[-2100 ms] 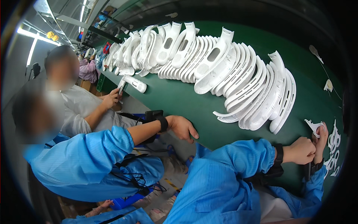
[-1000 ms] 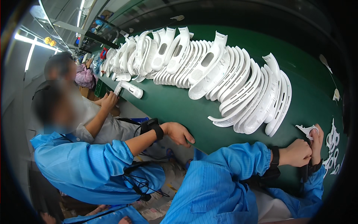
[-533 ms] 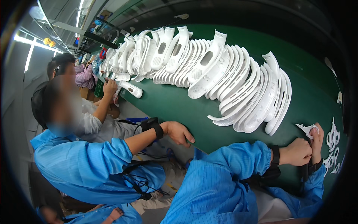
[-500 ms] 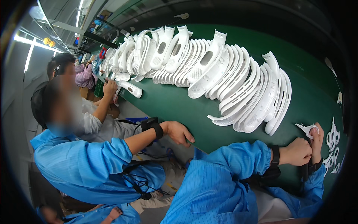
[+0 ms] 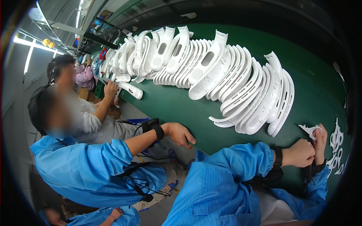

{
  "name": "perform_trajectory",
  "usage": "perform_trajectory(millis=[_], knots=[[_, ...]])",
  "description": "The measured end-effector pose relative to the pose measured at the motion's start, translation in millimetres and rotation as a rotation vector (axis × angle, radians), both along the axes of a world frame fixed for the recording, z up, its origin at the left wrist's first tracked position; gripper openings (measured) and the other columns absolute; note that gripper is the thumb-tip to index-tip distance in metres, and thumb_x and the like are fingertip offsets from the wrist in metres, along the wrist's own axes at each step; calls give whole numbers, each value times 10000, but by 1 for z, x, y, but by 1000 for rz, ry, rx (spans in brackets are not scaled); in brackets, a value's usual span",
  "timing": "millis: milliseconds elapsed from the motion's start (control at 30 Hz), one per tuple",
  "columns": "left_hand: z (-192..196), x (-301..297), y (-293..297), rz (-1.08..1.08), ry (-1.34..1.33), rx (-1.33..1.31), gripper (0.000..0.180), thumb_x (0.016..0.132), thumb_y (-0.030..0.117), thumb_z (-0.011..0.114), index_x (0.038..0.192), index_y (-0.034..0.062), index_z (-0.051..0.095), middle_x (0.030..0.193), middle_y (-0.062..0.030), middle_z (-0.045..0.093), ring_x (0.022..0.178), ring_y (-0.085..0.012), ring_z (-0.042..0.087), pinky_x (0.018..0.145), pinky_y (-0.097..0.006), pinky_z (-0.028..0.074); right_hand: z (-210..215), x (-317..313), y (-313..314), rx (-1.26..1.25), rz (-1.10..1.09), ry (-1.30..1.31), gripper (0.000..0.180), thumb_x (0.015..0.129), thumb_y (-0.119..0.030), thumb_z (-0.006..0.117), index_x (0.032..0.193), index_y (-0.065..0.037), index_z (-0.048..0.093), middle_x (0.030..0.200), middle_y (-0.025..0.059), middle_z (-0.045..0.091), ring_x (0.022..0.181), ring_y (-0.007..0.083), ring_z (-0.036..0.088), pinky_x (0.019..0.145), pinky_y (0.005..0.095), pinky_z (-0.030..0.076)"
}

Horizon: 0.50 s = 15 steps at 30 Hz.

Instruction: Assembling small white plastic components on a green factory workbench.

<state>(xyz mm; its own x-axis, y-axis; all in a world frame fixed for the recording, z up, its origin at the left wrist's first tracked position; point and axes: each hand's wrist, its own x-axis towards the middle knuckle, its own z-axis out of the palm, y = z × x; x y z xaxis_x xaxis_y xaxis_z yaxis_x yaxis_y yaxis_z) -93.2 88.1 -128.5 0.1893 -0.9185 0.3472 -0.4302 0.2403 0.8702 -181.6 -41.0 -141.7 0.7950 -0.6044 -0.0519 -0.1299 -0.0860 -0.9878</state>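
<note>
At the right end of the green table my right hand (image 5: 321,141) is closed on a small white plastic part (image 5: 310,130). This part has a pointed end and a curved edge, and it sticks out to the left of my fingers. My left hand (image 5: 300,153) is a fist against the lower part of my right hand. Whatever is inside that fist, if anything, is hidden. Just right of my hands lie several small white ring-shaped parts (image 5: 335,145). Farther left a long row of curved white plastic shells (image 5: 241,86) stands on edge, closely packed.
The green table (image 5: 169,101) runs from far left to right. A co-worker in blue (image 5: 86,162) stands at my left, one hand (image 5: 180,134) by the table's edge. Beyond, another person's hand (image 5: 111,90) is near a single white shell (image 5: 130,90).
My hands and the white part stay practically in place. The nearest co-worker's head has shifted slightly left and down. The rows of shells are unchanged.
</note>
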Motion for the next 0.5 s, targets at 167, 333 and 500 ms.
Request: perform_trajectory(millis=[167,333,500], knots=[[2,0,1,-4,0,6,202,684,159,612,527,37,572,553,-143,577,548,-337,580,550,-447,454,-3,-3,0,14,-41,8,369,949,-342,519,692,-100,413,627,-55,340,551,23,285,474,224,183],[0,-2,1,3,11,-5,199,683,163,613,531,41,573,554,-140,579,547,-335,580,552,-449,453,-9,-5,0,30,-84,0,368,947,-345,519,693,-100,412,629,-55,340,557,23,288,477,222,185],[0,-1,0,2,-3,-6,195,684,164,611,536,43,576,560,-138,581,551,-333,582,554,-445,455,-1,-2,0,7,-26,18,364,947,-334,509,688,-97,413,628,-51,339,560,31,291,485,230,191]])
